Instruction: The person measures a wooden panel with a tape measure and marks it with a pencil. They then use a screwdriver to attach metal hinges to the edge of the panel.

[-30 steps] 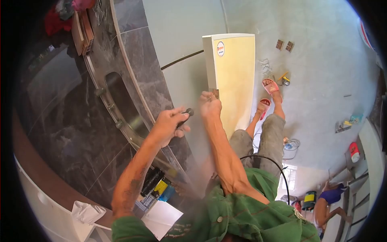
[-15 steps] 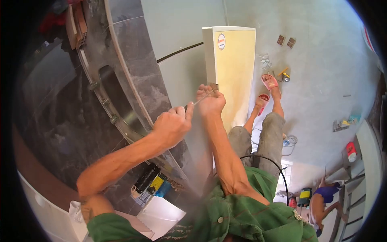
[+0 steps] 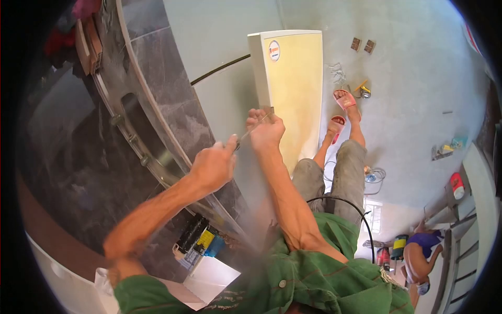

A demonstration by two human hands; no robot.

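Observation:
My left hand is closed around the dark handle of a screwdriver, whose thin shaft points up and right to my right hand. My right hand pinches a small brownish metal piece against the edge of a glass panel, where the screwdriver tip meets it. Both hands work above the curved dark marble counter edge. A cream-coloured upright board with a round sticker stands just behind my right hand.
My feet in pink sandals stand on the grey floor far below. Two small brown pieces and a yellow tool lie on the floor. A tool pouch hangs at my waist. Another person crouches at lower right.
My left hand turned from holding the screwdriver handle upward to bringing its tip onto the piece in my right hand. The view shifted slightly left; my left elbow swung outward.

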